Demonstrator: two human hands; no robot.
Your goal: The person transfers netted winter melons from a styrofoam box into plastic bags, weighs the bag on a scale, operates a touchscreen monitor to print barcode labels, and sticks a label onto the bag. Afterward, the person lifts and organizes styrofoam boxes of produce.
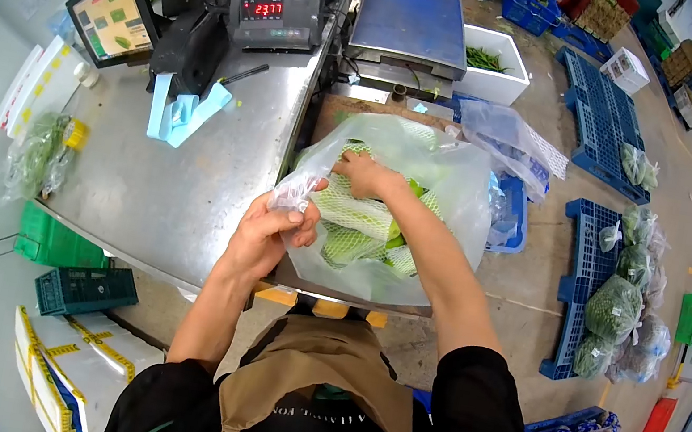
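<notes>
A large clear plastic bag [461, 175] lies open-mouthed in front of me, full of green produce in white foam netting [354, 212]. My left hand [263, 235] pinches the bag's gathered rim at its left side. Inside the bag, my right hand [362, 173] reaches down onto the netted produce near the far left. Its fingers are partly hidden, so whether they grip a piece is unclear. The kind of produce is hard to make out under the netting.
A metal counter [215, 186] at left carries a touchscreen [115, 15], a display reading 23.77 [263, 8] and blue paper strips [186, 114]. Beyond the bag are a platform scale [413, 23] and a white box of green peppers [484, 59]. Blue pallets [585, 281] with bagged vegetables stand right.
</notes>
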